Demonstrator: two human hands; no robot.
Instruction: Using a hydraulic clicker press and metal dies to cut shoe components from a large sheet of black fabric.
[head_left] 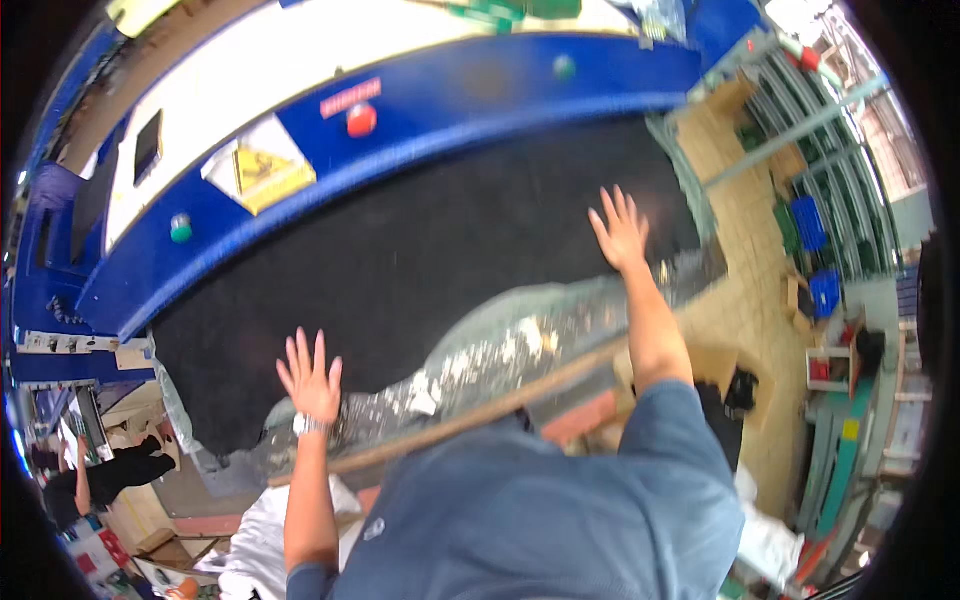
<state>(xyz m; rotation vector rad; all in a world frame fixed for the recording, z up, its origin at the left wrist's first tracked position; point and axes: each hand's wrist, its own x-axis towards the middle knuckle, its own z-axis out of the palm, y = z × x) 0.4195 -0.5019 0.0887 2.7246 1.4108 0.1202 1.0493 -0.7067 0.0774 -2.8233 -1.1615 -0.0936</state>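
A wide black sheet of material [400, 250], leather or cloth, covers most of the work table. Near its front left edge lies my left hand [312, 382], fingers spread and palm down, with a watch [312, 424] on the wrist. My right hand [622, 235] reaches farther out, flat over the sheet's right part with its fingers apart. Neither hand holds anything. A grey-green layer [520, 303] shows from under the sheet along the front and right side. Pale flecks and scraps [500, 350] are strewn along the table's front strip.
A blue machine beam [450, 95] spans the far side, carrying a red button [361, 121], green buttons [180, 228] and a yellow warning sign [258, 170]. Blue bins [808, 222] and racks stand right. Another person [110, 480] is at far left. White bags [260, 540] lie near my left side.
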